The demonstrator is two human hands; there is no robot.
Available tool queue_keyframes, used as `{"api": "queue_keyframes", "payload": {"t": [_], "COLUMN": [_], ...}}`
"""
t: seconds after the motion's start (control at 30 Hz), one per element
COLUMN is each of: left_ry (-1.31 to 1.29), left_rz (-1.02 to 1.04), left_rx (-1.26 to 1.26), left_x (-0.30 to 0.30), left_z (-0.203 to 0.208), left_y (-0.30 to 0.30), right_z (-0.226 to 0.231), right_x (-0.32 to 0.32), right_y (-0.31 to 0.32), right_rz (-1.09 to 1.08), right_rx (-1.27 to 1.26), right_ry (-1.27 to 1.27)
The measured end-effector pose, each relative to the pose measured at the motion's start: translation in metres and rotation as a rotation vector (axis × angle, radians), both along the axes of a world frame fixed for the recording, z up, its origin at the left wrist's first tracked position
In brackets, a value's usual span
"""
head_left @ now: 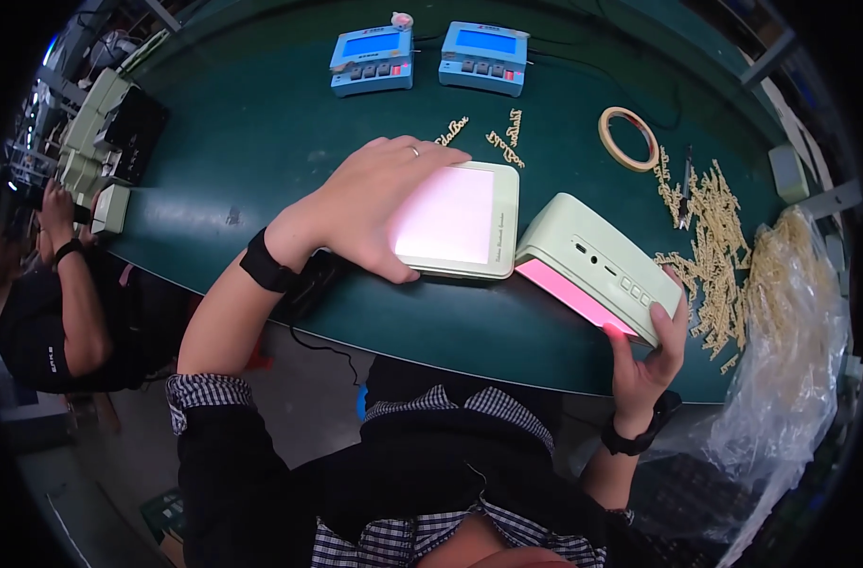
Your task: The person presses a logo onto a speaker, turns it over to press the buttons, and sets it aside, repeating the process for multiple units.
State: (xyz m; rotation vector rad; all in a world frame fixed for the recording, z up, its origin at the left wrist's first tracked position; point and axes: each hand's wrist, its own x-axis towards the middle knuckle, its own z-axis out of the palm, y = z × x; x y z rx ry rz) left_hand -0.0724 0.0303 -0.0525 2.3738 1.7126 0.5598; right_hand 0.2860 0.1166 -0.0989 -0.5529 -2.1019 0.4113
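Note:
A pale green box-shaped speaker (505, 222) lies on the table with its glowing whitish-pink panel facing up. My left hand (360, 204) grips it from the left, fingers over the far edge and thumb at the near edge. Just to its right, a second pale green speaker (592, 246) is tilted, showing a side with ports and several buttons. Pink light shines from its lower face. My right hand (651, 355) holds this one by its right end, thumb on the near side. The two speakers' neighbouring corners touch or nearly touch.
Two blue boxes with screens (372, 62) (483, 59) stand at the back. Tan word-shaped pieces (720, 246) are heaped right, beside a tape roll (628, 139), a dark slim tool (685, 185) and a clear plastic bag (791, 331). Another person (81, 312) works at left.

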Motion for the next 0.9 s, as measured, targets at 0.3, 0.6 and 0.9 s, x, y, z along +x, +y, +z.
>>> {"api": "queue_keyframes", "payload": {"t": [0.3,0.6,0.9], "left_ry": [0.017,0.014,0.006], "left_rz": [-0.020,-0.001,-0.019], "left_rx": [0.022,-0.024,0.019], "left_x": [-0.001,-0.002,0.001], "left_z": [-0.002,-0.004,-0.002], "left_y": [0.003,0.002,0.004], "right_z": [0.001,0.000,0.028], "right_x": [0.000,0.003,-0.010], "right_y": [0.001,0.001,0.002], "right_rz": [0.003,0.000,0.020], "right_rx": [-0.028,-0.038,-0.030], "right_ry": [-0.008,-0.018,-0.034]}}
